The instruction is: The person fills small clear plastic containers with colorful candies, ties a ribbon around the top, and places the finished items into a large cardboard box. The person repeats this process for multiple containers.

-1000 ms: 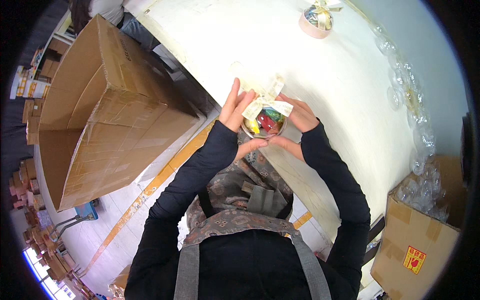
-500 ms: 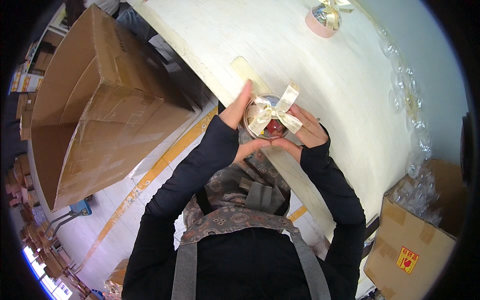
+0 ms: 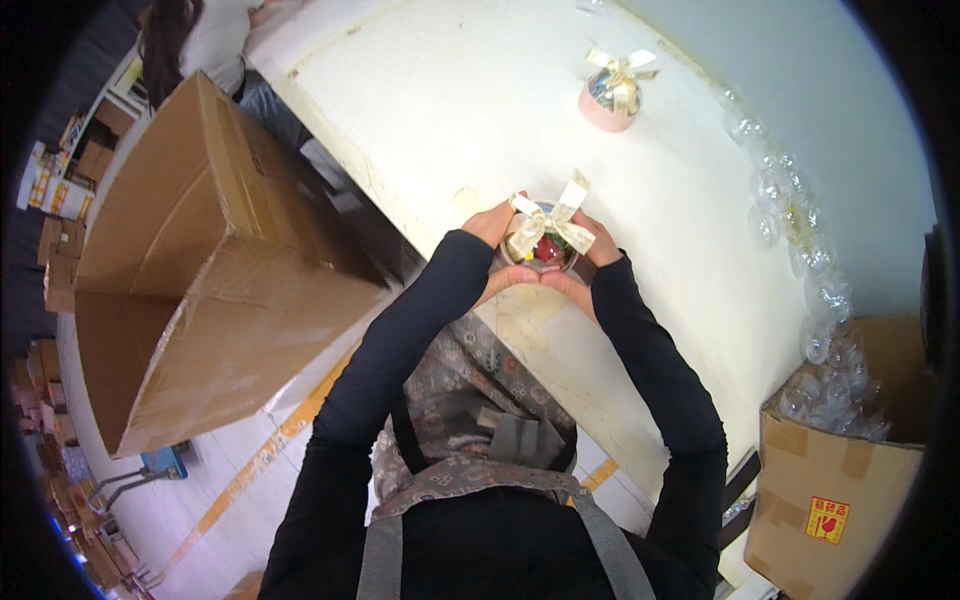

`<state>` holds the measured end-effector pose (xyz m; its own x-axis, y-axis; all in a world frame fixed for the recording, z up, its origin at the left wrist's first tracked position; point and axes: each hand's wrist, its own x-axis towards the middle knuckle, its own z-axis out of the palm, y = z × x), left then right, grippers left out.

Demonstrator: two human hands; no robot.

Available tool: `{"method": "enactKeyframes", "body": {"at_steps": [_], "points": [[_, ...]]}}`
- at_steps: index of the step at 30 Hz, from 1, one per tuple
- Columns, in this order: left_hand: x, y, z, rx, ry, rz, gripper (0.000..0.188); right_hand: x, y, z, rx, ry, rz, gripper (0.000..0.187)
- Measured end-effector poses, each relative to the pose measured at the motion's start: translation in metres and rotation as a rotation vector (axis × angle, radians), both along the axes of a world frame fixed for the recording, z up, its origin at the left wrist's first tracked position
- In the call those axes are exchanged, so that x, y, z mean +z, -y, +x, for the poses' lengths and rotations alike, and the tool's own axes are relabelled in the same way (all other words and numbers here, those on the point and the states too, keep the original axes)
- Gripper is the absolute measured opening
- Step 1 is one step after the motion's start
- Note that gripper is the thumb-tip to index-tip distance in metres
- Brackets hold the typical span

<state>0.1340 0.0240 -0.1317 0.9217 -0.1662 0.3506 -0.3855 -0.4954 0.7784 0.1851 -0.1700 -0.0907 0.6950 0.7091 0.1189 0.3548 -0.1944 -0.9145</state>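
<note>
Between my hands is a small round gift box (image 3: 549, 250) with a clear domed top and a cream ribbon bow. Red, green and yellow bits show through its top. My left hand (image 3: 488, 224) wraps its left side and my right hand (image 3: 603, 246) its right side, with both thumbs meeting at the near edge. The box is above the near edge of the white table; whether it touches the tabletop, I cannot tell. Farther off on the table stands a similar round box (image 3: 608, 112) with a pink base and a cream bow.
A large open cardboard carton (image 3: 290, 300) stands left of the white table (image 3: 420, 110). Several clear plastic domes (image 3: 775, 190) line the table's right edge. More lie in a carton (image 3: 815, 470) at lower right. Another person (image 3: 215, 45) is at the far left end.
My hands, still around the box, have moved forward, farther over the table edge. The whole view has shifted, and a person at the far left shows more.
</note>
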Motion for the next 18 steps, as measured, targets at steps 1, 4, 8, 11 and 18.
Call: {"method": "enactKeyframes", "body": {"at_steps": [1,4,8,11,18], "points": [[0.005,0.0,0.008,0.012,0.008,0.001,0.077,0.001,-0.003,0.007,-0.019,-0.015,0.051,0.068],[0.017,0.007,0.036,0.008,-0.053,-0.028,0.066,-0.005,-0.009,0.035,-0.075,0.072,0.092,0.073],[0.0,0.006,0.064,-0.02,-0.037,-0.015,0.065,-0.022,-0.01,0.059,-0.104,0.248,0.065,0.081],[-0.003,0.016,0.072,0.001,-0.02,-0.011,0.062,-0.035,-0.001,0.071,-0.101,0.42,0.004,0.086],[-0.002,-0.004,0.118,-0.18,-0.035,-0.154,0.076,-0.024,0.001,0.092,-0.214,0.849,-0.133,0.094]]}}
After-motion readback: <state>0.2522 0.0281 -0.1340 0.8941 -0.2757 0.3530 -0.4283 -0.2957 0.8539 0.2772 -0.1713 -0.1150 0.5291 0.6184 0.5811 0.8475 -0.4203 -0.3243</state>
